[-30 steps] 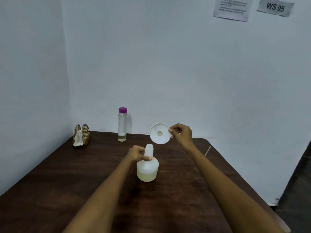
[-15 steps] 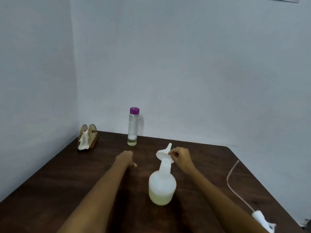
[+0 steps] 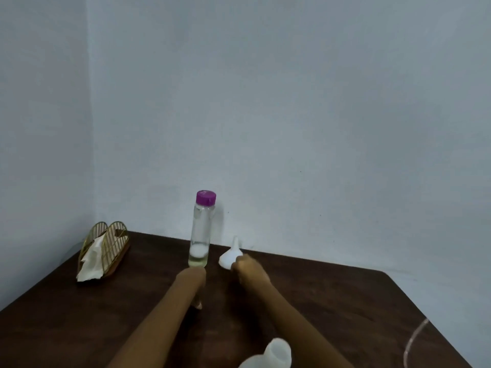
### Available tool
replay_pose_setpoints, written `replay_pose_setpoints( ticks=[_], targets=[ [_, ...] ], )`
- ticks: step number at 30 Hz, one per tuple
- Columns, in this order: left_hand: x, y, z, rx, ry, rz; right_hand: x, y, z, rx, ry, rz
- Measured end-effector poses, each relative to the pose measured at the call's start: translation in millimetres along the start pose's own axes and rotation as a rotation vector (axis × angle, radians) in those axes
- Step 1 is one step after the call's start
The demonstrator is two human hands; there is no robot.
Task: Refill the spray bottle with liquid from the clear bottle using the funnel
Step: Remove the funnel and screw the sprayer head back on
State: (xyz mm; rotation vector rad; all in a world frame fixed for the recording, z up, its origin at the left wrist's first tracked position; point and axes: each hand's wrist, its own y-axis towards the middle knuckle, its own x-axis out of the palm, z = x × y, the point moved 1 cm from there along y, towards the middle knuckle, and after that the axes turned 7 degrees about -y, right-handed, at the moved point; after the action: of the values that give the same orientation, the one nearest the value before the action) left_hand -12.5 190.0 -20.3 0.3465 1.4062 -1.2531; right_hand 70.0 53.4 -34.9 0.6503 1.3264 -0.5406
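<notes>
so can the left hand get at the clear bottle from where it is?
Probably yes. The left hand sits just in front of the clear bottle, which stands upright with its purple cap on, and nothing lies between them. The funnel, held in the right hand, is off to the bottle's right.

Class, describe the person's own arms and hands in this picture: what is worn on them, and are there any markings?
Both forearms are bare, with no sleeves in view. No watch, bracelet or glove shows on the left hand or the right hand. The picture is too blurred to tell rings or small markings.
</notes>
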Motion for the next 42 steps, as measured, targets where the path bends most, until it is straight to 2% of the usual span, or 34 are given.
replay_pose_setpoints(
  ticks=[2,5,9,13,17,23,28,30,33,35,37,42],
  targets=[
    [0.3,6.0,-3.2,-0.009,-0.024,-0.053,8.5,1.6,-7.5,0.014,0.042,-0.052],
    [4.5,2.2,-8.6,0.003,-0.080,-0.081,8.6,-9.8,-9.2,0.032,0.135,0.008],
    [13.5,-28.1,-19.1,0.083,-0.090,0.120,-17.4,-37.0,-6.7,0.106,0.280,0.124],
    [33.9,-70.4,-43.5,0.133,-0.145,0.272,-49.4,-85.9,-1.5,0.113,0.374,0.111],
    [53.6,-128.8,-64.4,0.144,-0.302,0.395,-73.6,-153.4,10.2,0.214,0.420,0.138],
    [91.3,-200.7,-51.6,0.269,-0.436,0.322,-84.4,-265.9,12.8,0.392,0.350,0.128],
    [105.7,-239.5,-16.9,0.392,-0.485,0.247,-81.0,-348.9,33.4,0.646,0.110,0.150],
    [105.1,-244.0,-7.9,0.387,-0.470,0.242,-77.2,-370.3,42.5,0.709,0.021,0.141],
    [107.8,-249.6,5.5,0.374,-0.467,0.254,-71.2,-403.2,56.6,0.904,-0.028,0.087],
    [108.8,-252.9,14.6,0.380,-0.519,0.297,-67.0,-419.4,65.6,1.060,0.059,0.032],
    [108.5,-252.3,23.5,0.391,-0.602,0.319,-63.7,-428.2,75.1,1.153,0.249,0.009],
    [107.7,-242.2,39.1,0.389,-0.735,0.417,-61.1,-429.2,89.6,1.255,0.604,0.046]
  ],
)
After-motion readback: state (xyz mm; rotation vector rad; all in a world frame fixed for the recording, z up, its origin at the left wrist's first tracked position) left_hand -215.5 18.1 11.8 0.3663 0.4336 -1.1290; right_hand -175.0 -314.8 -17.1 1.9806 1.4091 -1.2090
